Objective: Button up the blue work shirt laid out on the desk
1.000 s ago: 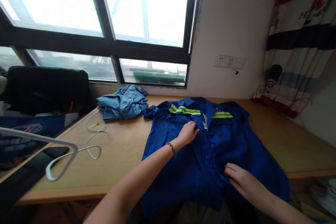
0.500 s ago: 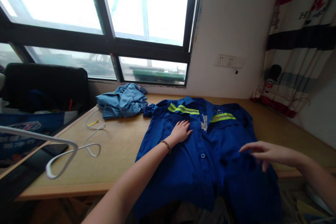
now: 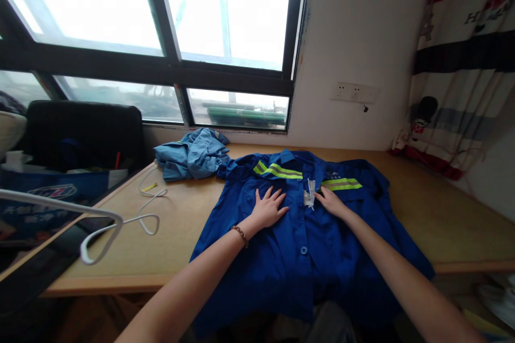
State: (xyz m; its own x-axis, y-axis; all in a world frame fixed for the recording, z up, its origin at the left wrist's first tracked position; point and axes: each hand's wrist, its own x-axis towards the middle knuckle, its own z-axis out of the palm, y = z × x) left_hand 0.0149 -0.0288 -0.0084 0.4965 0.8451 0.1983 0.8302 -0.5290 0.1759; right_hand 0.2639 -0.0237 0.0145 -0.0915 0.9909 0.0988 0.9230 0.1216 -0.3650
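Note:
A dark blue work shirt (image 3: 281, 273) with yellow-green reflective strips lies front up on the table, its lower part hanging over the near edge. My left hand (image 3: 268, 209) rests flat on the chest at the left, fingers spread, a beaded bracelet on the wrist. At the front opening, my right hand (image 3: 332, 202) has its fingers bent on the edge of the right panel, just under the reflective strip, and seems to pinch the cloth. Between the panels a white label (image 3: 309, 194) shows inside the shirt. Below it sits a button (image 3: 303, 250) on the placket.
A crumpled light blue garment (image 3: 193, 155) lies at the back left of the wooden table (image 3: 120, 273). A white cable (image 3: 151, 225) loops near the left edge. A black chair (image 3: 86, 128) and blue bag (image 3: 56, 198) stand left. A curtain (image 3: 454, 102) hangs right.
My right hand has come from above the shirt's right side to the front opening and touches the panel edge. My left hand has stayed flat on the chest, its fingers spread wider.

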